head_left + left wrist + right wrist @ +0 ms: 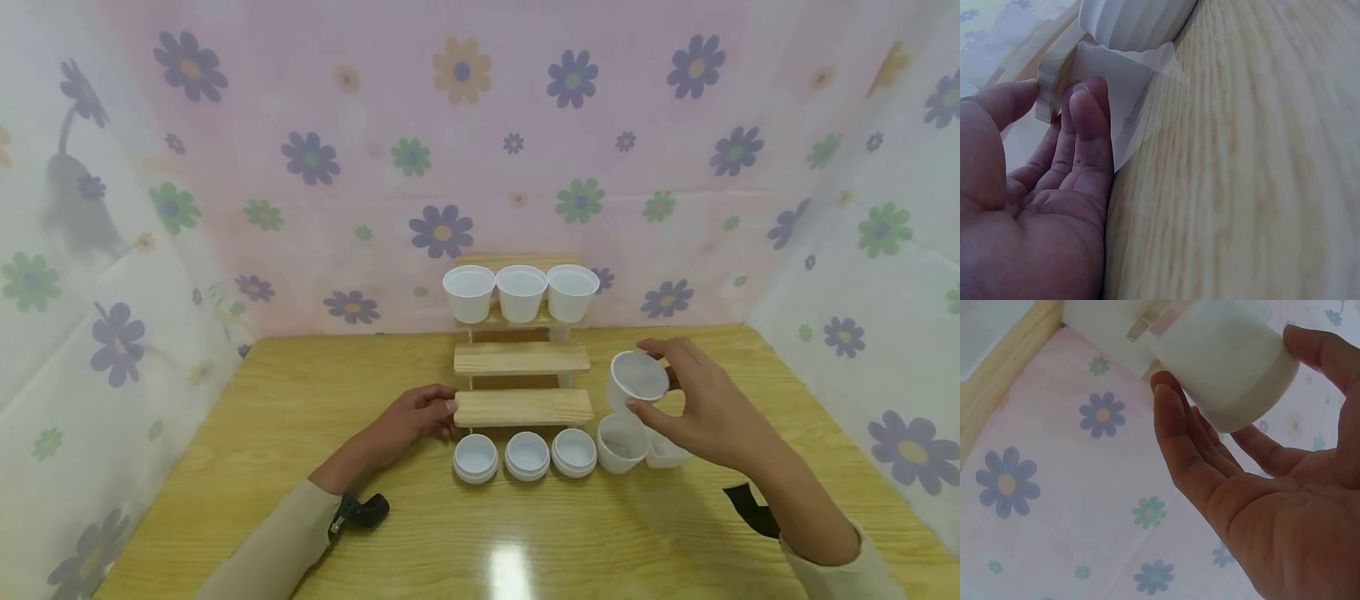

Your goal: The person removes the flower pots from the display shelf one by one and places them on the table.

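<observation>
The right hand (712, 408) pinches a cup (636, 377) above the counter (300, 400), between the rack (521, 358) and the counter's right edge. The left hand (411, 419) grips the left end of the lowest step (522, 407). Nearest the back edge, three more cups (521, 296) top the rack.
</observation>
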A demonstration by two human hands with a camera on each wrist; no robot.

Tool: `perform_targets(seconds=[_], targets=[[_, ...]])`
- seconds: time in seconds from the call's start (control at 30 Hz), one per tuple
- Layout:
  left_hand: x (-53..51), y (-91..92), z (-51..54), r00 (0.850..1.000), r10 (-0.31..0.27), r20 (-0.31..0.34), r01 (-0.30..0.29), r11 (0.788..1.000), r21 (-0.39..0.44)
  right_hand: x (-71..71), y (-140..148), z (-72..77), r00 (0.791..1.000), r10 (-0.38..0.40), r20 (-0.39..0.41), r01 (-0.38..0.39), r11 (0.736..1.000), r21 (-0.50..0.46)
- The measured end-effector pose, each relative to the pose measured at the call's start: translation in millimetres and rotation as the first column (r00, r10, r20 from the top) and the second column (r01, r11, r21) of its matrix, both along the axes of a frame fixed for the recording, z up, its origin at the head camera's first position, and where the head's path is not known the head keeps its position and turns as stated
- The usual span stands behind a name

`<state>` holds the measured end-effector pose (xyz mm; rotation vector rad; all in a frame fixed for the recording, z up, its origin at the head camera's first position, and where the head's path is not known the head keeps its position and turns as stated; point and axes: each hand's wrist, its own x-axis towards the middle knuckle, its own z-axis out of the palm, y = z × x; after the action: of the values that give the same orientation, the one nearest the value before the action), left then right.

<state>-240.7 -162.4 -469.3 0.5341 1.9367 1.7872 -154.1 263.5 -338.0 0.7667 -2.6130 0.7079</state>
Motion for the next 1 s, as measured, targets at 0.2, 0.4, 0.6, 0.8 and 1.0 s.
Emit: perform_targets(seconds=[0.2,0.4,0.6,0.8,1.0], targets=[[0.6,-1.2,-0.3,1.0,0.008,0.0,-0.008,1.0,-0.013,2.3,6,5.1,0.996,-0.038,0.075,0.035,0.998,0.05],[4.0,-6.6,-2.8,1.0,0.005,0.004,-0.005,1.0,-0.005,3.6,11,6.2,0.99,-0.045,0.133,0.036,0.997,0.073],[0.1,-5.3,-4.2,1.0,-0.009,-0.013,0.009,1.0,0.002,-1.3,28,10.2,0.982,-0.061,0.18,0.04,0.992,0.12],[-2.2,-2.4,-2.8,1.0,-0.011,-0.026,0.011,1.0,-0.008,-5.1,47,13.2,0.969,-0.074,0.237,0.042,0.99,0.137],[-0.6,-1.6,1.6,1.0,0.001,-0.018,-0.001,1.0,-0.01,-8.1,57,11.4,0.964,-0.088,0.252,0.048,0.986,0.161]])
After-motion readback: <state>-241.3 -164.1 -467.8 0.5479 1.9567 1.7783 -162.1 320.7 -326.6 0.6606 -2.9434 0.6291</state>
